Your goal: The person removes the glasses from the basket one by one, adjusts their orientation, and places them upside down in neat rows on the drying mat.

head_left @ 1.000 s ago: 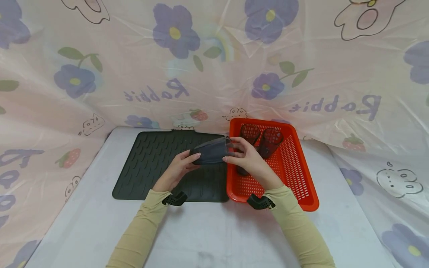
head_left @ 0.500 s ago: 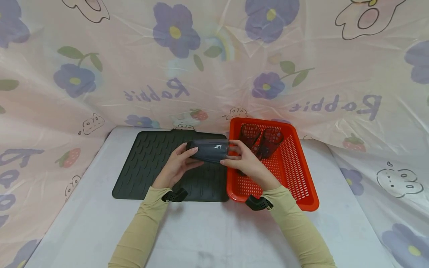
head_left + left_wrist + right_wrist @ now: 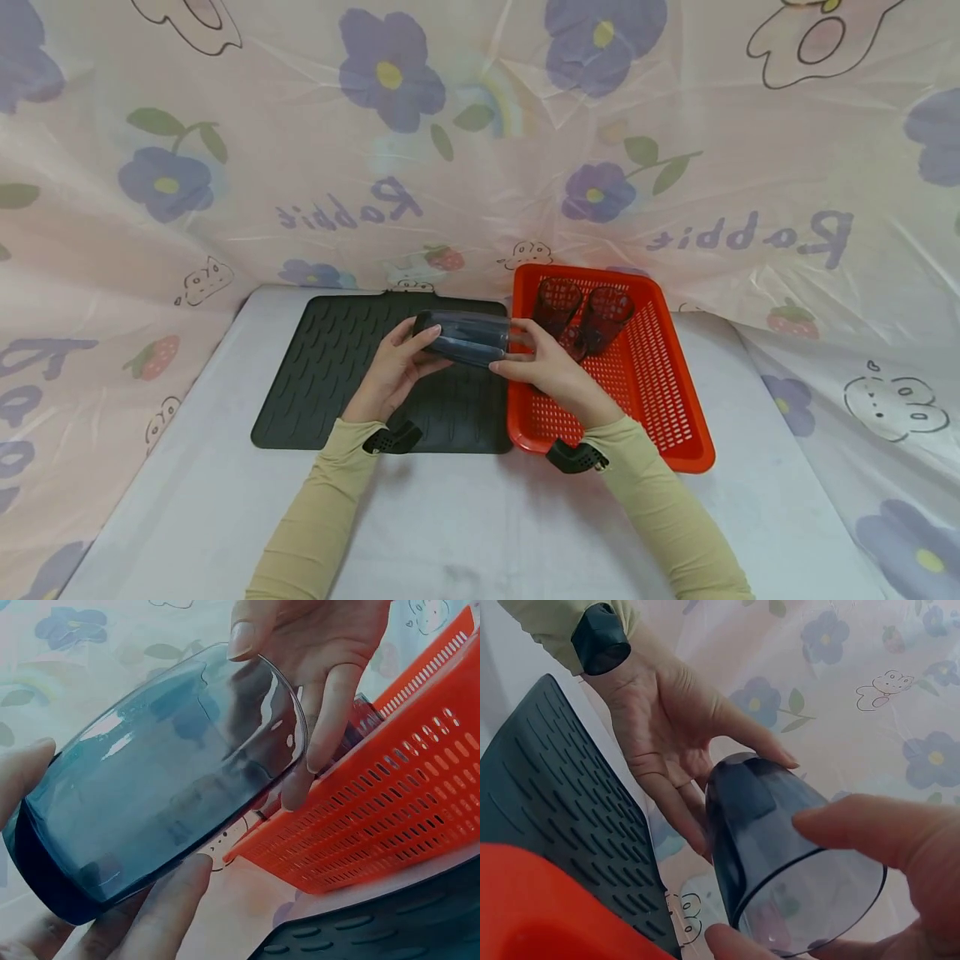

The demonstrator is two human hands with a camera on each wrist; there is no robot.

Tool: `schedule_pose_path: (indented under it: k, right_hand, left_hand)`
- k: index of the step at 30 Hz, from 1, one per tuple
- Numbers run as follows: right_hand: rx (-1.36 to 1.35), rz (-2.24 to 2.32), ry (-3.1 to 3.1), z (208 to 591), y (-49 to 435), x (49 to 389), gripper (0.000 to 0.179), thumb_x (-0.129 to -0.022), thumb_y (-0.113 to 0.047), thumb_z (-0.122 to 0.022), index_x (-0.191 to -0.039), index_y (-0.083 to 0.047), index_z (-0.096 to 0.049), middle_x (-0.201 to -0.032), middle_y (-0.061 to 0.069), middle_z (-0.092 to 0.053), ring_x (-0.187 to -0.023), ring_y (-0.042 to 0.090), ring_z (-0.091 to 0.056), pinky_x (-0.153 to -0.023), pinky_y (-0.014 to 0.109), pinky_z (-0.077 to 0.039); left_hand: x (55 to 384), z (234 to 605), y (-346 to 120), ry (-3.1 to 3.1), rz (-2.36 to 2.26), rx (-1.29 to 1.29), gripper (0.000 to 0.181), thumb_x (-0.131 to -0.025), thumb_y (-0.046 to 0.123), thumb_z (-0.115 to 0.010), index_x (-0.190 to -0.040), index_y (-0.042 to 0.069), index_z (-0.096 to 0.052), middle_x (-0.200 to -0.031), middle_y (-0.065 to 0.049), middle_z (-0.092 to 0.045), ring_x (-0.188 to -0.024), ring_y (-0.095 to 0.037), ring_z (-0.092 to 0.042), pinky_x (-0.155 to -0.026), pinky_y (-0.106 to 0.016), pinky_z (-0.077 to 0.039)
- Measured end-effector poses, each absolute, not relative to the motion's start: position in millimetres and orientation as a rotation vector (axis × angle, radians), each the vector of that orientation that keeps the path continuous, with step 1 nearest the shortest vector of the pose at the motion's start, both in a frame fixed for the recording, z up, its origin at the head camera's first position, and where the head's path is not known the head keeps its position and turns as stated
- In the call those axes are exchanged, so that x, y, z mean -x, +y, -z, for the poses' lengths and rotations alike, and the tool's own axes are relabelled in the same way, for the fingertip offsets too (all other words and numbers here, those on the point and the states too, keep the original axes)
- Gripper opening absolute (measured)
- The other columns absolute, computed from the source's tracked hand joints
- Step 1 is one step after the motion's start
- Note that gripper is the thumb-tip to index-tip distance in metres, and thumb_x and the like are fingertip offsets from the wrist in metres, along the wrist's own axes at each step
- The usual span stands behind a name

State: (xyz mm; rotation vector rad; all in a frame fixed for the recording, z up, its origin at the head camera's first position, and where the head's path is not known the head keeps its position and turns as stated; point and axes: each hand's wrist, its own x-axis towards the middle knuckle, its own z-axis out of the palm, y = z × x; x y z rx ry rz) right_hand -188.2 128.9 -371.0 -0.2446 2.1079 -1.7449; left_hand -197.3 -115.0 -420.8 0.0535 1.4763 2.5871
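Hands (image 3: 393, 368) (image 3: 557, 365) pinch glass (image 3: 468, 337) at both ends; only right wrist view faces mouth (image 3: 814, 900).

A pale pink sheet (image 3: 495, 192) with purple flowers (image 3: 390, 75) surrounds a white table (image 3: 450, 525).

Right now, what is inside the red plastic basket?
The red plastic basket holds at least two tinted tumblers at its far end. Anything behind the right hand is covered and cannot be seen.

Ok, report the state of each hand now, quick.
Left hand: closed, holding the tinted glass near its dark base.
Right hand: closed, holding that same glass at its rim end.
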Motion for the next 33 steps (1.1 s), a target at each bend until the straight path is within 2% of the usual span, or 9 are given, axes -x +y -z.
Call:
schedule_pose_path:
  k: [10, 17, 22, 27, 33]
  right_hand:
    - [0.278, 1.773, 1.994, 372.8, 136.4, 184.8, 0.068, -0.09, -0.025, -0.07, -0.145, -0.015, -0.032, -0.142, 0.011, -0.039, -0.116, 0.027, -0.056, -0.092, 0.038, -0.049]
    - [0.388, 1.734, 2.081, 360.8, 158.5, 188.4, 0.06, -0.093, -0.03, -0.065, -0.143, -0.014, -0.037, -0.141, 0.012, -0.044, -0.124, 0.029, -0.05, -0.1, 0.041, -0.043]
    - [0.477, 1.788, 2.116, 353.0, 176.9, 190.8, 0.055, -0.096, -0.024, -0.061, -0.143, -0.007, -0.038, -0.143, 0.018, -0.042, -0.128, 0.031, -0.045, -0.104, 0.043, -0.039]
    - [0.495, 1.848, 2.188, 345.4, 194.7, 189.9, 0.052, -0.098, -0.021, -0.057, -0.142, -0.002, -0.038, -0.139, 0.014, -0.047, -0.127, 0.03, -0.045, -0.106, 0.049, -0.035]
    - [0.473, 1.849, 2.27, 341.9, 210.4, 193.2, 0.048, -0.099, -0.025, -0.055, -0.141, -0.005, -0.042, -0.138, 0.015, -0.048, -0.127, 0.03, -0.045, -0.106, 0.045, -0.035]
  left_hand:
    - [192.5, 416.6, -119.8, 1.504, -2.594, -0.036, 0.037, -0.089, 0.011, -0.069, -0.122, 0.008, -0.054, -0.11, -0.01, -0.059, -0.089, -0.02, -0.067, -0.083, -0.044, -0.054]
    - [193.7, 413.5, -125.1, 1.477, -2.631, -0.04, 0.035, -0.089, 0.011, -0.069, -0.121, 0.009, -0.055, -0.107, -0.009, -0.061, -0.088, -0.02, -0.067, -0.081, -0.043, -0.055]
    - [193.5, 410.6, -138.3, 1.49, -2.653, -0.007, 0.037, -0.089, 0.011, -0.07, -0.122, 0.01, -0.054, -0.107, -0.007, -0.062, -0.088, -0.018, -0.067, -0.08, -0.041, -0.056]
    - [194.4, 408.7, -155.0, 1.462, -2.705, 0.026, 0.033, -0.089, 0.009, -0.069, -0.119, 0.01, -0.055, -0.104, -0.006, -0.061, -0.084, -0.016, -0.067, -0.077, -0.039, -0.057]
    - [193.1, 408.1, -175.4, 1.471, -2.774, 0.076, 0.03, -0.087, 0.007, -0.071, -0.112, 0.011, -0.054, -0.101, -0.005, -0.063, -0.082, -0.016, -0.068, -0.075, -0.039, -0.057]
